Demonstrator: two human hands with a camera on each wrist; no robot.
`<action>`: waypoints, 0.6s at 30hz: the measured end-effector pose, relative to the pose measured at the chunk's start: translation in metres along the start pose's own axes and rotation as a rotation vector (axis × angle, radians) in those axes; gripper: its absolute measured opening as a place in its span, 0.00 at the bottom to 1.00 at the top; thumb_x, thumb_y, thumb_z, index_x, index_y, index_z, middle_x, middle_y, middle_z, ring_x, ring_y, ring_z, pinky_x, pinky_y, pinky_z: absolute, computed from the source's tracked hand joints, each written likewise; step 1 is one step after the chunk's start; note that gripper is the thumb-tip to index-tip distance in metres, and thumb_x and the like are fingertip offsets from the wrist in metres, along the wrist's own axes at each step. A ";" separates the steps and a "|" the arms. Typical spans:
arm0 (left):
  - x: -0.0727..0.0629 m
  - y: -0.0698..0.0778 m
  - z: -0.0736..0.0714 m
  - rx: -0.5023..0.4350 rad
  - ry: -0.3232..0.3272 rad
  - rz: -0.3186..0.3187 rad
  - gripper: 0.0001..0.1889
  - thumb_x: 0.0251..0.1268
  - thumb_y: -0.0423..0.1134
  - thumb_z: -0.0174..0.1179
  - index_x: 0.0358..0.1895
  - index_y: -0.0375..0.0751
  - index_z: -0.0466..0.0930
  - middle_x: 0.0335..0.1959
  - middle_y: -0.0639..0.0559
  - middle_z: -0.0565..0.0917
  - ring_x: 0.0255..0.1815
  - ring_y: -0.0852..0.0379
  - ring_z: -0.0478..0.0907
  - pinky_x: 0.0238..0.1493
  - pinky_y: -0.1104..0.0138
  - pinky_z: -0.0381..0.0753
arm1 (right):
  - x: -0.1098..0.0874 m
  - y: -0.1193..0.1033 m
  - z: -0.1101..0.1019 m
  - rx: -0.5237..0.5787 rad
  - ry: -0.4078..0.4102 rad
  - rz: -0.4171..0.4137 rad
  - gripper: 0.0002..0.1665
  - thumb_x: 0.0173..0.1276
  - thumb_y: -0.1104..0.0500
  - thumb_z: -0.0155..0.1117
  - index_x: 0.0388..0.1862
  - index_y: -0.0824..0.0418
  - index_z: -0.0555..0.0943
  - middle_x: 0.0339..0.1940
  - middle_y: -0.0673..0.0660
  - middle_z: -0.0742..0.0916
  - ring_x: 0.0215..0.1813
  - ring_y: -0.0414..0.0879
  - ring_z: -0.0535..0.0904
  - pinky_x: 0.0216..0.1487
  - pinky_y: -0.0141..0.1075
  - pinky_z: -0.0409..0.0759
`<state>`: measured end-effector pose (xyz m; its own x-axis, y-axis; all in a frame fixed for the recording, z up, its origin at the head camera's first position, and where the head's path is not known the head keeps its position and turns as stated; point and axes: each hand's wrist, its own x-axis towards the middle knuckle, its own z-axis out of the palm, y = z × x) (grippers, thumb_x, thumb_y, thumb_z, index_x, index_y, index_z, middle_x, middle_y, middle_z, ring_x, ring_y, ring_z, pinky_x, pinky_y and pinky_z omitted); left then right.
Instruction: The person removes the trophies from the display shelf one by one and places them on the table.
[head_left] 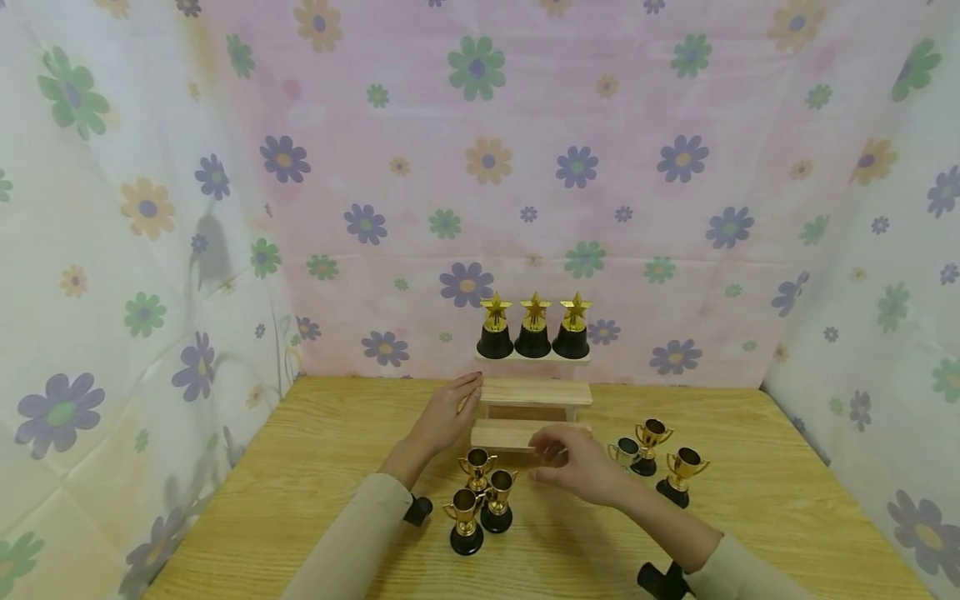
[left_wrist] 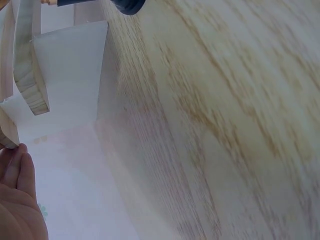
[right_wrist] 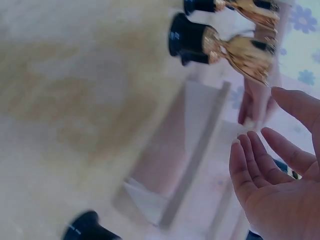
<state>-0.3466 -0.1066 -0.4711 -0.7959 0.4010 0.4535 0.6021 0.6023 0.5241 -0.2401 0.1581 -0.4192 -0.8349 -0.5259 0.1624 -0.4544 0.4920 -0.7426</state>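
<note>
A tiered wooden stand (head_left: 536, 393) carries three star trophies (head_left: 535, 327) with black bases and gold stars on its top step. My left hand (head_left: 448, 412) touches the stand's left end, around the middle step; in the left wrist view the straight fingers of the left hand (left_wrist: 19, 195) meet a wooden edge. By the front right of the lower step (head_left: 502, 434) is my right hand (head_left: 573, 465), holding nothing. Loosely bent fingers and a thumb held apart show on the right hand (right_wrist: 280, 187) in the right wrist view. Gold trophy cups (head_left: 466, 510) stand between the forearms.
Right of the right hand stand two gold cups (head_left: 682, 472) and a silver-looking cup (head_left: 624, 451), partly hidden by that hand. A flowered cloth (head_left: 420, 192) hangs behind and at both sides of the wooden table (head_left: 300, 492).
</note>
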 end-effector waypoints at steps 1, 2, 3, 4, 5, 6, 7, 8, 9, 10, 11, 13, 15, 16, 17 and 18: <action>0.000 0.000 0.000 0.002 -0.001 -0.002 0.23 0.85 0.42 0.47 0.70 0.29 0.73 0.73 0.40 0.72 0.75 0.42 0.68 0.75 0.53 0.67 | 0.001 -0.001 -0.003 -0.016 0.012 0.000 0.21 0.67 0.58 0.74 0.54 0.68 0.82 0.47 0.61 0.85 0.46 0.54 0.82 0.46 0.40 0.85; 0.000 0.000 0.000 0.003 -0.001 -0.002 0.23 0.85 0.42 0.47 0.70 0.29 0.73 0.73 0.40 0.72 0.75 0.43 0.68 0.75 0.53 0.67 | 0.001 -0.003 -0.007 -0.025 0.021 0.004 0.21 0.67 0.58 0.74 0.54 0.67 0.82 0.48 0.61 0.85 0.47 0.53 0.82 0.47 0.39 0.85; 0.000 -0.001 0.000 0.004 -0.001 -0.003 0.23 0.85 0.42 0.47 0.70 0.29 0.73 0.73 0.40 0.73 0.75 0.43 0.68 0.75 0.52 0.68 | 0.002 -0.004 -0.010 -0.038 0.028 0.007 0.21 0.68 0.57 0.73 0.55 0.67 0.82 0.48 0.61 0.85 0.47 0.53 0.81 0.47 0.39 0.84; 0.000 -0.001 0.000 0.003 -0.001 -0.003 0.23 0.85 0.42 0.47 0.70 0.29 0.73 0.73 0.40 0.73 0.75 0.42 0.68 0.75 0.52 0.68 | 0.003 -0.005 -0.014 -0.052 0.035 0.010 0.21 0.68 0.56 0.73 0.56 0.66 0.82 0.48 0.61 0.85 0.47 0.53 0.81 0.48 0.40 0.84; 0.000 -0.001 0.000 0.003 -0.001 -0.003 0.23 0.85 0.42 0.47 0.70 0.29 0.73 0.73 0.40 0.73 0.75 0.42 0.68 0.75 0.52 0.68 | 0.003 -0.007 -0.018 -0.065 0.042 0.015 0.21 0.69 0.55 0.73 0.56 0.65 0.82 0.49 0.61 0.85 0.48 0.53 0.81 0.49 0.42 0.84; 0.000 -0.001 0.000 0.003 -0.002 -0.003 0.23 0.85 0.42 0.47 0.70 0.29 0.73 0.73 0.41 0.72 0.75 0.42 0.68 0.75 0.52 0.68 | 0.004 -0.008 -0.021 -0.074 0.050 0.017 0.21 0.69 0.55 0.72 0.57 0.65 0.82 0.49 0.61 0.85 0.48 0.53 0.81 0.50 0.44 0.83; 0.001 -0.001 -0.001 0.001 -0.003 -0.004 0.23 0.85 0.42 0.47 0.70 0.29 0.73 0.73 0.40 0.72 0.75 0.42 0.68 0.75 0.52 0.68 | 0.005 -0.009 -0.025 -0.087 0.060 0.016 0.21 0.69 0.55 0.72 0.57 0.65 0.82 0.49 0.61 0.85 0.49 0.54 0.81 0.51 0.46 0.83; 0.001 -0.001 -0.001 0.000 -0.004 -0.004 0.23 0.85 0.42 0.47 0.70 0.29 0.73 0.73 0.40 0.72 0.75 0.42 0.68 0.75 0.52 0.68 | 0.007 -0.010 -0.028 -0.101 0.073 0.011 0.22 0.69 0.55 0.72 0.57 0.65 0.82 0.49 0.61 0.85 0.49 0.55 0.81 0.51 0.48 0.83; 0.001 -0.001 -0.001 0.000 -0.004 -0.004 0.23 0.85 0.42 0.47 0.70 0.30 0.73 0.73 0.40 0.72 0.75 0.42 0.68 0.75 0.51 0.68 | 0.008 -0.011 -0.032 -0.120 0.087 0.005 0.22 0.69 0.56 0.72 0.57 0.66 0.82 0.49 0.61 0.85 0.49 0.56 0.81 0.52 0.49 0.83; 0.001 -0.001 -0.001 0.000 -0.005 -0.004 0.23 0.85 0.43 0.47 0.70 0.30 0.73 0.73 0.40 0.72 0.75 0.42 0.68 0.75 0.51 0.68 | 0.009 -0.012 -0.035 -0.136 0.102 0.003 0.22 0.69 0.56 0.72 0.57 0.66 0.82 0.50 0.61 0.85 0.50 0.56 0.81 0.52 0.51 0.82; 0.001 -0.001 -0.001 0.002 -0.007 -0.003 0.23 0.85 0.43 0.47 0.70 0.30 0.73 0.73 0.40 0.72 0.75 0.42 0.68 0.75 0.51 0.68 | 0.011 -0.012 -0.039 -0.155 0.120 0.001 0.23 0.69 0.57 0.72 0.58 0.68 0.81 0.51 0.62 0.85 0.51 0.57 0.81 0.53 0.52 0.82; 0.002 -0.001 -0.001 0.001 -0.006 0.002 0.23 0.85 0.42 0.47 0.70 0.30 0.74 0.73 0.40 0.73 0.75 0.42 0.69 0.74 0.52 0.69 | 0.013 -0.013 -0.046 -0.195 0.154 0.010 0.25 0.69 0.57 0.72 0.60 0.68 0.80 0.53 0.62 0.84 0.54 0.59 0.80 0.56 0.53 0.82; 0.002 -0.001 -0.001 0.003 -0.006 0.007 0.23 0.85 0.42 0.47 0.70 0.30 0.74 0.73 0.40 0.73 0.74 0.42 0.69 0.74 0.52 0.69 | 0.015 -0.014 -0.054 -0.228 0.181 0.018 0.27 0.69 0.57 0.72 0.63 0.69 0.79 0.56 0.64 0.83 0.57 0.61 0.79 0.57 0.55 0.81; 0.002 -0.001 -0.001 0.002 -0.007 0.009 0.23 0.85 0.42 0.47 0.70 0.30 0.74 0.73 0.39 0.73 0.74 0.42 0.69 0.74 0.52 0.69 | 0.016 -0.013 -0.057 -0.247 0.194 0.019 0.27 0.69 0.57 0.72 0.63 0.68 0.79 0.57 0.65 0.82 0.57 0.62 0.78 0.58 0.56 0.80; 0.002 -0.001 -0.001 0.003 -0.007 0.011 0.23 0.85 0.42 0.47 0.70 0.30 0.74 0.73 0.39 0.73 0.74 0.42 0.69 0.74 0.52 0.69 | 0.018 -0.013 -0.061 -0.263 0.207 0.022 0.28 0.69 0.57 0.72 0.64 0.68 0.78 0.58 0.65 0.82 0.58 0.63 0.78 0.58 0.57 0.80; 0.002 -0.001 -0.001 0.003 -0.006 0.012 0.23 0.85 0.42 0.47 0.70 0.30 0.74 0.73 0.39 0.73 0.74 0.42 0.69 0.74 0.52 0.69 | 0.019 -0.012 -0.064 -0.276 0.218 0.024 0.28 0.69 0.57 0.72 0.64 0.68 0.78 0.58 0.65 0.81 0.58 0.63 0.78 0.58 0.57 0.80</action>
<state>-0.3486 -0.1073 -0.4703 -0.7889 0.4128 0.4552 0.6116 0.5992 0.5166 -0.2700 0.1865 -0.3656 -0.8797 -0.3655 0.3043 -0.4755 0.6873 -0.5491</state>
